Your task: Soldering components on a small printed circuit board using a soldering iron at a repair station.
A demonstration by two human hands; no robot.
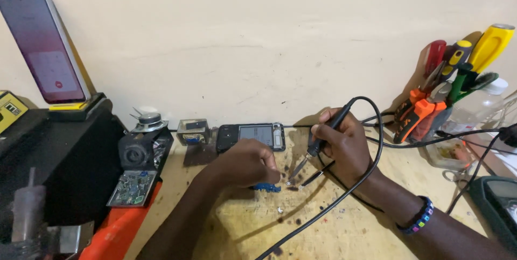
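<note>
My right hand [342, 141] grips a black soldering iron [323, 137] like a pen, its tip angled down-left to the wooden bench [301, 222]. Its black cable [371, 147] loops over my wrist and runs toward the front edge. My left hand [249, 162] is closed, fingertips pressing down on a small blue circuit board [267, 187] just left of the iron's tip. A thin dark metal tool [318, 175] lies under my right hand. An opened phone [253, 135] lies flat behind both hands by the wall.
A bundle of screwdrivers and orange-handled pliers [441, 93] leans on the wall at right, beside a clear bottle [476, 106]. A meter [498, 201] sits far right. At left: a black box [59, 168], a propped phone [43, 47], a green circuit board [131, 187], a small speaker [145, 141].
</note>
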